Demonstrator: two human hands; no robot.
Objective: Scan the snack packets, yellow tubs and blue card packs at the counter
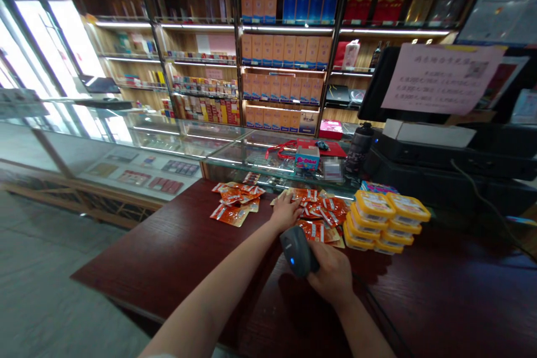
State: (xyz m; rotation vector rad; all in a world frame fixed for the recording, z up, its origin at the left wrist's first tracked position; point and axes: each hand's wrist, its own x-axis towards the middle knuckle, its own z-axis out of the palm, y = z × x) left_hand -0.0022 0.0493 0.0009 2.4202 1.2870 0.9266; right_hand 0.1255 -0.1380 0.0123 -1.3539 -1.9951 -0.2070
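Evidently the right hand (333, 274) is wrapped round the handle of a dark grey plastic barcode scanner (298, 251), whose rounded head, lit by a small blue light, points to the left of that hand and sits just this side of the left hand (286, 211). A thin black cable (380, 302) runs down over the tabletop to the right of the right hand. The left hand reaches farther forward, palm down, with its fingers at the left edge of a loose heap of shiny orange-and-cream foil packets (333, 210); whether those fingers are pinched together on a packet or merely resting there, I cannot tell. That heap spreads to the right of the left hand and just beyond the scanner, while a smaller pile of matching orange packets (237, 201) lies to the left of the left hand, apart from it. Beyond the right hand and a little to its right stand two stacks of yellow rectangular plastic tubs (371, 224), side by side, next to the heap. Under both hands is a dark reddish-brown wooden tabletop (176, 257), and beyond the left hand runs a glass-topped display counter (226, 148) bearing a dark patterned bottle (358, 148)
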